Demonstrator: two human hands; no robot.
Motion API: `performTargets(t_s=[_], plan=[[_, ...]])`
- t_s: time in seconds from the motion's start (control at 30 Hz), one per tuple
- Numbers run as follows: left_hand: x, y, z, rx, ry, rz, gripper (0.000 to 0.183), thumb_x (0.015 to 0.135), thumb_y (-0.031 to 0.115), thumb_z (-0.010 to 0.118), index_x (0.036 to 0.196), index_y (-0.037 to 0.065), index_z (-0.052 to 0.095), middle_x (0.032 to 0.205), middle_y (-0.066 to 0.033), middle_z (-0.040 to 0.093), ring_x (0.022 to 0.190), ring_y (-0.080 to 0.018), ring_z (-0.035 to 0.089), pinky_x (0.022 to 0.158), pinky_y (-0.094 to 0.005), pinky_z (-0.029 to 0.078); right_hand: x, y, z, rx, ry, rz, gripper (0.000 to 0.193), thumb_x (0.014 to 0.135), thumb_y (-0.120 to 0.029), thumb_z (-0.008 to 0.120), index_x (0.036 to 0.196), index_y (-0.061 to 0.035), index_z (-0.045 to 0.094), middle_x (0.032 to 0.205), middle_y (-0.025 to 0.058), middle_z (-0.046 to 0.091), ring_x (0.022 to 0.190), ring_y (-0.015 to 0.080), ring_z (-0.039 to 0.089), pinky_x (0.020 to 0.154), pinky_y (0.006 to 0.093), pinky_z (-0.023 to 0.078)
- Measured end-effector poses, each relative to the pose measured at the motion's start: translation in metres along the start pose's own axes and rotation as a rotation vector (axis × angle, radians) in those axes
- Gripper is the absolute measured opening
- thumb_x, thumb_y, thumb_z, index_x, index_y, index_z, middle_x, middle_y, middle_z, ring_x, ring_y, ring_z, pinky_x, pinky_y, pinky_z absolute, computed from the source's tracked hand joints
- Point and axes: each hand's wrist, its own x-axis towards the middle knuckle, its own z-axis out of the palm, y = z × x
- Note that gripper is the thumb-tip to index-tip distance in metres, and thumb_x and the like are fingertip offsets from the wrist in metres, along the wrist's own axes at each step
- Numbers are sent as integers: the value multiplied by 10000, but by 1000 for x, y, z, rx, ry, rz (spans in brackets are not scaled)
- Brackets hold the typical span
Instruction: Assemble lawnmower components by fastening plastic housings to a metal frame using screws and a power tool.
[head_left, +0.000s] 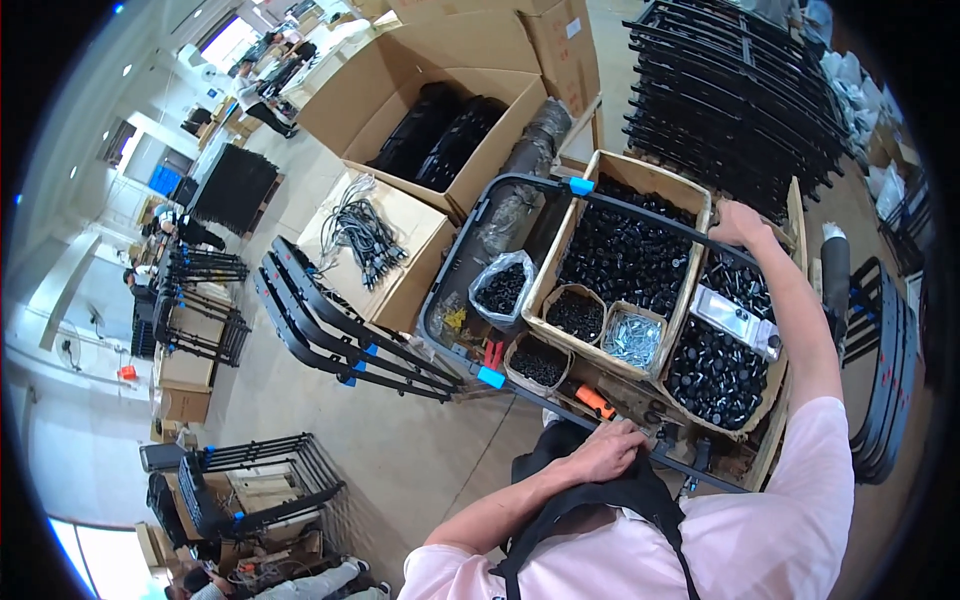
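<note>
A black tubular frame (pixel 540 182) with a rounded end and blue clips lies across the parts bench in front of me. My right hand (pixel 738 223) is closed round its far rail, beside the bin's corner. At the near rail, my left hand (pixel 610 450) is closed with curled fingers; its fingertips are partly hidden. Under the frame stands a wooden bin of black plastic caps (pixel 630 250), with a small box of silver screws (pixel 632 337) in its near corner. An orange-handled tool (pixel 595 402) lies just beyond my left hand.
Black knob bolts (pixel 715 375) fill a bin at right, under a small white packet (pixel 735 318). A plastic bag of black parts (pixel 503 287) sits left. Beyond are an open carton (pixel 430 75), cables (pixel 365 235) and stacked black frames (pixel 730 95). Other people work far left.
</note>
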Motion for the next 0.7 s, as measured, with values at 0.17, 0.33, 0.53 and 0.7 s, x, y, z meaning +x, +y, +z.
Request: performTargets(t_s=[0.17,0.33,0.53,0.7], plan=[[7,20,-13,90,-111,-122,231,1029,165,564,1233,114,660,1086,-206,678,1077,-400,654,919,-518,509,11,4,19,-114,3,47,507,946,-461,592,934,2,798,1019,246,773,1001,401,757,907,495,599],[12,22,-19,-26,-261,-239,250,1070,200,530,1288,124,627,1072,-248,717,1016,-436,699,858,-526,548,19,9,29,-187,2,24,590,999,-540,555,976,-7,808,1018,235,781,992,382,768,874,486,610],[15,8,-12,-67,-290,-174,256,1062,245,562,1272,122,643,1127,-227,701,1085,-426,674,927,-503,541,22,0,30,-139,44,70,559,953,-525,602,937,-5,807,997,237,781,975,382,770,845,485,615],[14,16,-13,-63,-243,-168,298,1019,221,620,1292,102,640,1085,-198,689,1121,-390,648,976,-476,520,10,-3,13,-386,-224,-56,413,789,-417,736,926,-33,802,1048,232,777,986,368,767,870,477,613]])
